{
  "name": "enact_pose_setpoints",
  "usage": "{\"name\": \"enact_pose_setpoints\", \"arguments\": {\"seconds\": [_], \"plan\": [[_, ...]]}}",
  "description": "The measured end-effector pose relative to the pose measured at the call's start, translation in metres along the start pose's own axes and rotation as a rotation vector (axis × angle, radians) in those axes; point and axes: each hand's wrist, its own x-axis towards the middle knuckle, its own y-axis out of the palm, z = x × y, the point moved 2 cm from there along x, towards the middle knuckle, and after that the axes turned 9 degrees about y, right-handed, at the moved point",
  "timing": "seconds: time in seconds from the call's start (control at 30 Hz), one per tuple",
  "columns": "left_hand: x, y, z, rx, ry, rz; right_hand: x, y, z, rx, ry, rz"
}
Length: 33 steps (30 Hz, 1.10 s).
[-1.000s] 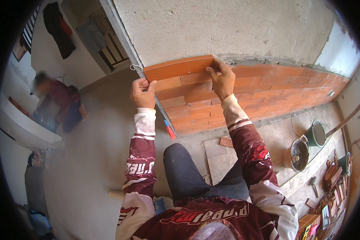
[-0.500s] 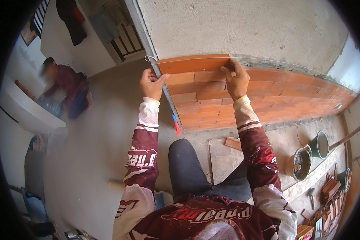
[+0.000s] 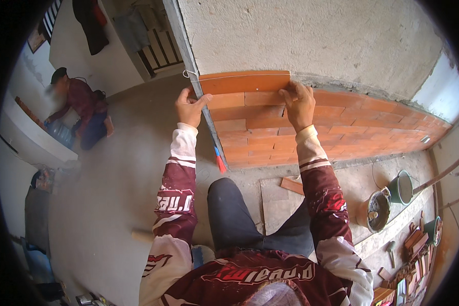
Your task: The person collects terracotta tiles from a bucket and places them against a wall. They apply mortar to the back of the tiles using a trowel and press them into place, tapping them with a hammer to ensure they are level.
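Observation:
A thin orange brick tile (image 3: pixel 245 82) lies flat against the wall at the top of the tiled courses, its left end by the wall's corner. My left hand (image 3: pixel 190 108) is closed at that end, thumb in front by the tile's lower corner and fingers curled round the wall's edge. My right hand (image 3: pixel 299 107) pinches the tile's lower right corner between thumb and fingers. A thin white string (image 3: pixel 224 78) runs across the tile and is tied at the corner. Below, several rows of orange tiles (image 3: pixel 262 124) cover the wall.
Two buckets (image 3: pixel 404 187) stand on the right, one holding grey mortar. Stacked tiles (image 3: pixel 418 265) and a trowel-like tool (image 3: pixel 391 253) lie at the lower right. A red-and-blue brush (image 3: pixel 220 160) is at the wall's corner. Another person (image 3: pixel 84 109) crouches at the far left.
The whole view has shifted slightly, moving the scene a little to the left. Both hands keep their places at the ends of the brick tile.

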Motion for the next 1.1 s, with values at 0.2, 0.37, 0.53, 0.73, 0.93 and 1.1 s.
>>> {"name": "enact_pose_setpoints", "arguments": {"seconds": [0.2,0.37,0.53,0.73,0.93,1.1], "plan": [[-0.001,-0.002,0.004,-0.017,0.011,0.01,-0.001,0.0,0.006,0.028,0.104,0.061],[-0.001,-0.001,0.006,-0.007,0.006,0.014,-0.002,0.002,0.001,0.04,0.114,0.039],[0.0,0.0,0.003,0.003,0.034,0.02,-0.002,0.004,-0.003,0.041,0.114,0.027],[-0.002,0.001,0.0,0.016,0.022,0.03,-0.002,0.002,-0.004,0.066,0.129,0.034],[-0.002,0.0,0.0,0.008,0.031,0.01,-0.002,0.004,-0.003,0.041,0.15,0.037],[-0.004,0.005,-0.001,-0.054,0.011,0.023,-0.001,0.004,-0.009,0.062,0.172,0.043]]}}
